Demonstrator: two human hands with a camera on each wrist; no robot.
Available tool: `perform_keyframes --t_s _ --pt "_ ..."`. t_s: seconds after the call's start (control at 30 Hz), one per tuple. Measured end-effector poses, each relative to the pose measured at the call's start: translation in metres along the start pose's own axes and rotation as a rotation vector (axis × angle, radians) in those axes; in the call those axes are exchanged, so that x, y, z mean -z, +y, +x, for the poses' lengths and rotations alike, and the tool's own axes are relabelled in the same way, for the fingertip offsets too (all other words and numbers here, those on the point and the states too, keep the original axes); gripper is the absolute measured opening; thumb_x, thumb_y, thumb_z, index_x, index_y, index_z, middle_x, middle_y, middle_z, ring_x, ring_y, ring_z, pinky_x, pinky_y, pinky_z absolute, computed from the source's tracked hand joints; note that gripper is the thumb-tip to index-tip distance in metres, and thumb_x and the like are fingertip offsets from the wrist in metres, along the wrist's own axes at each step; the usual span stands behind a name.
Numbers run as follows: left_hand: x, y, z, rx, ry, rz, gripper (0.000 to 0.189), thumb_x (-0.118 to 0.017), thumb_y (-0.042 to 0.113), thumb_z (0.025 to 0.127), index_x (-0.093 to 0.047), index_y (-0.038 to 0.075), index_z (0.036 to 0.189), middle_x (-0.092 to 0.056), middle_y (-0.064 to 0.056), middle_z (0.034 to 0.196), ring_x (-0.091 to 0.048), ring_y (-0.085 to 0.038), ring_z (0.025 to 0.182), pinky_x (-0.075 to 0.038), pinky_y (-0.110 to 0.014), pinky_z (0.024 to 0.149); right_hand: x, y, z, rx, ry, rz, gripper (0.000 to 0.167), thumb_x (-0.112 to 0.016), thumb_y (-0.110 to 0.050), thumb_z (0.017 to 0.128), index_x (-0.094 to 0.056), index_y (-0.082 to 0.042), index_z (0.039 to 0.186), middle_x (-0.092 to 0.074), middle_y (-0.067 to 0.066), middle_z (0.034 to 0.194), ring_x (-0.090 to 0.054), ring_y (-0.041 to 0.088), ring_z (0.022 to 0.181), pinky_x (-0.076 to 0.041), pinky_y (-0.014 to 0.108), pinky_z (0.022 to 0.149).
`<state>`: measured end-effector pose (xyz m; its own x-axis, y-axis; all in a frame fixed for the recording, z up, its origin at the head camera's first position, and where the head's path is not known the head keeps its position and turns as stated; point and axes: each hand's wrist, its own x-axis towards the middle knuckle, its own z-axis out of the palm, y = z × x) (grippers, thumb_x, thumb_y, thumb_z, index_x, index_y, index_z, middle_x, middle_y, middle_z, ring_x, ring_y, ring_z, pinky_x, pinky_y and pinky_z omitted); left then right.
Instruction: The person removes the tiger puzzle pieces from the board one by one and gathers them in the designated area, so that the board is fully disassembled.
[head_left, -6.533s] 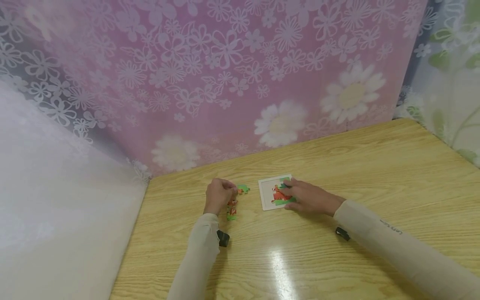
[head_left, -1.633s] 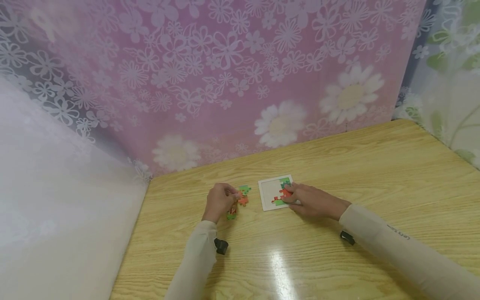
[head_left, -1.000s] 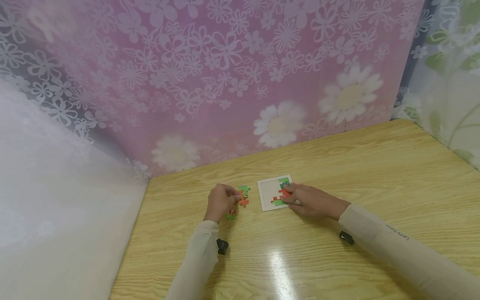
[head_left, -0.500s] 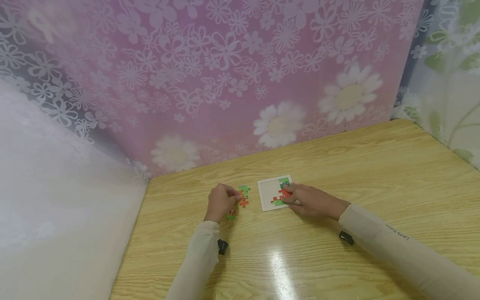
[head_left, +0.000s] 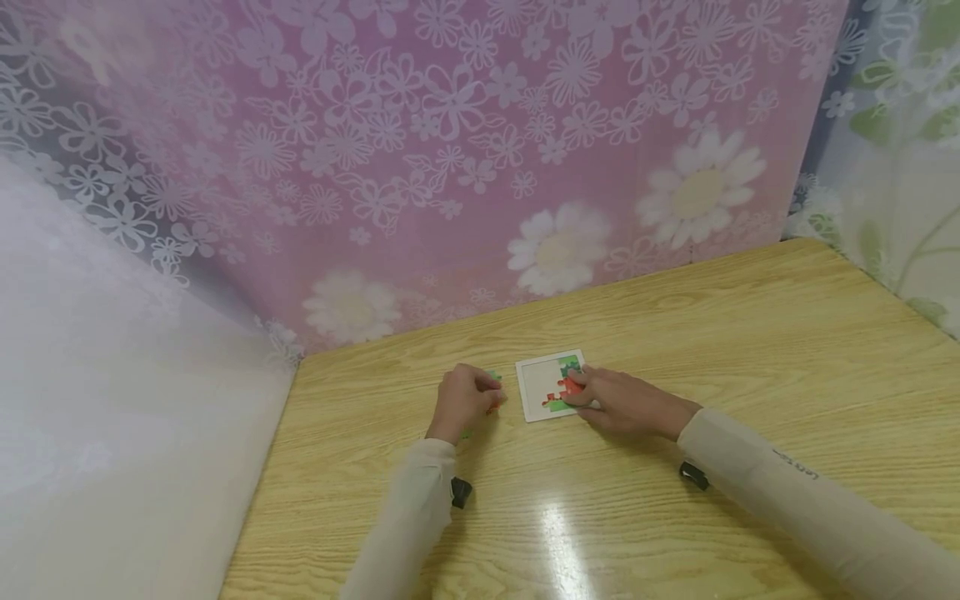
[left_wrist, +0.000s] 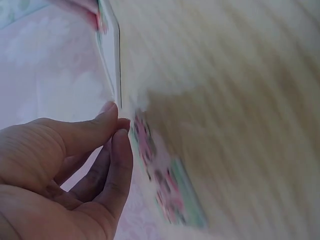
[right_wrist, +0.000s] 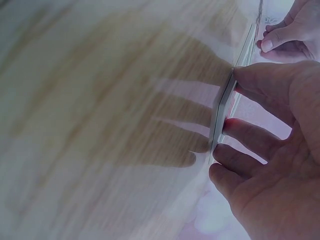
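Note:
A square white puzzle tray (head_left: 534, 385) lies on the table, with joined green and orange-red puzzle pieces (head_left: 558, 406) along its right and near sides. My right hand (head_left: 624, 402) holds the tray at its right edge, fingertips over the pieces; the right wrist view shows thumb and fingers against the tray's edge. To the left, my left hand (head_left: 461, 402) is over loose puzzle pieces (left_wrist: 167, 190), thumb and fingertips close together. Whether a piece sits between them is hidden. A bit of green piece (head_left: 495, 376) shows past the fingertips.
The wood-grain table (head_left: 675, 517) reaches to a pink flowered curtain (head_left: 450, 167) at the back. A pale sheet (head_left: 127, 400) borders it on the left. Black wrist cameras (head_left: 461, 492) hang under both sleeves.
Since the oldest frame, an orange piece has gone from the tray's middle and another orange piece lies by my left hand. In the last half second that hand shifts right, covering pieces.

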<state>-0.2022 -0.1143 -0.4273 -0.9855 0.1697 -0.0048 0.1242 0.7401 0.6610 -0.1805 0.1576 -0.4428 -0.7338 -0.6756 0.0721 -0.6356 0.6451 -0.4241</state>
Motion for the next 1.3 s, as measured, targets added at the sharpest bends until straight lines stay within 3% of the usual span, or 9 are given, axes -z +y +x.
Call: perform_keyframes --t_s 0.4,0.63,0.83,1.07,1.3 --pt "-0.027 0.023 0.002 -0.072 -0.12 -0.009 0.013 -0.082 0.014 0.087 -0.081 0.006 0.096 -0.075 0.001 0.088 -0.067 -0.009 0.079 -0.055 -0.027 0.073 0.0 0.001 0.0 -0.003 -0.005 0.005 0.032 -0.066 -0.008 0.098 -0.068 -0.001 0.129 -0.047 0.031 0.146 -0.042 0.052 0.136 -0.043 0.059 0.104" --pt "-0.037 0.028 0.004 -0.093 -0.197 -0.022 0.015 -0.083 0.016 0.086 -0.08 0.006 0.097 -0.073 0.003 0.087 -0.064 -0.005 0.077 -0.054 -0.024 0.07 -0.002 0.005 0.0 0.003 -0.006 0.011 0.032 -0.064 -0.006 0.098 -0.068 -0.001 0.129 -0.047 0.031 0.146 -0.042 0.052 0.135 -0.045 0.059 0.101" --pt "-0.042 0.029 0.007 -0.091 -0.213 -0.026 0.014 -0.083 0.016 0.087 -0.079 0.007 0.097 -0.071 0.005 0.084 -0.063 -0.005 0.075 -0.054 -0.024 0.069 -0.002 0.006 0.0 0.012 -0.011 0.036 0.032 -0.064 -0.007 0.098 -0.067 0.0 0.129 -0.046 0.031 0.147 -0.042 0.052 0.136 -0.046 0.058 0.101" --pt "-0.043 0.031 0.009 -0.066 -0.219 -0.032 0.011 -0.083 0.015 0.087 -0.078 0.008 0.094 -0.069 0.006 0.082 -0.062 -0.007 0.074 -0.053 -0.024 0.067 0.001 0.01 -0.003 0.006 -0.02 0.154 0.032 -0.062 -0.008 0.1 -0.067 0.002 0.13 -0.042 0.03 0.15 -0.037 0.052 0.139 -0.04 0.06 0.106" --pt "-0.042 0.031 0.007 -0.062 -0.226 -0.043 0.011 -0.083 0.014 0.087 -0.078 0.007 0.094 -0.069 0.004 0.083 -0.062 -0.007 0.074 -0.054 -0.024 0.068 0.007 0.015 -0.009 -0.001 -0.007 0.156 0.027 -0.066 -0.007 0.098 -0.071 0.002 0.122 -0.048 0.031 0.145 -0.046 0.048 0.134 -0.042 0.059 0.104"
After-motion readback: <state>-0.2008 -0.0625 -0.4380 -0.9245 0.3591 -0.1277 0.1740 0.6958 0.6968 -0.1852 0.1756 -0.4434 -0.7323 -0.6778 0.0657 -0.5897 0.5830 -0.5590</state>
